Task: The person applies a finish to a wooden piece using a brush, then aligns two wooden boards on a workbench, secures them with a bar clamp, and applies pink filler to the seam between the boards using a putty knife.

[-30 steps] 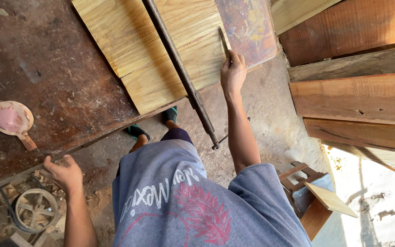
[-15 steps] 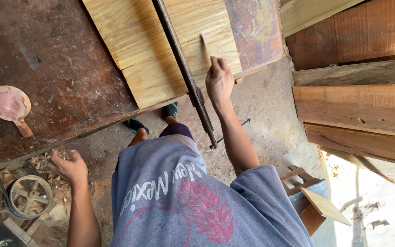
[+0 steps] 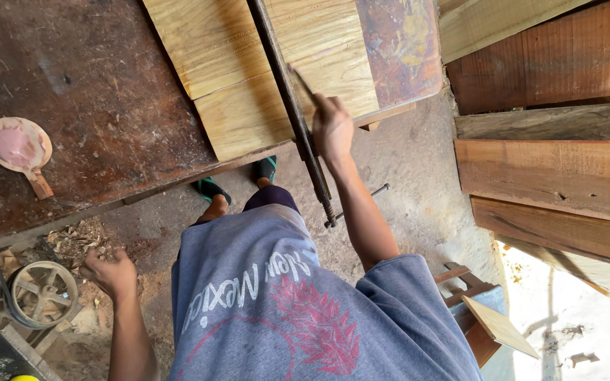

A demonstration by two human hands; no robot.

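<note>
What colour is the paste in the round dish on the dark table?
The paste is pink, in a round dish with a short handle; the head view shows it at the left.

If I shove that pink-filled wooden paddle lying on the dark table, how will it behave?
The paddle lies flat, so it would probably slide rather than roll or tip. It looks thin, likely light. Its pink filling seems soft and might smear. The dusty table may drag it.

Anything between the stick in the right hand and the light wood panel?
The dark metal bar clamp lies across the light wood panel, right beside the thin stick in the right hand. Nothing else visible intervenes.
</note>
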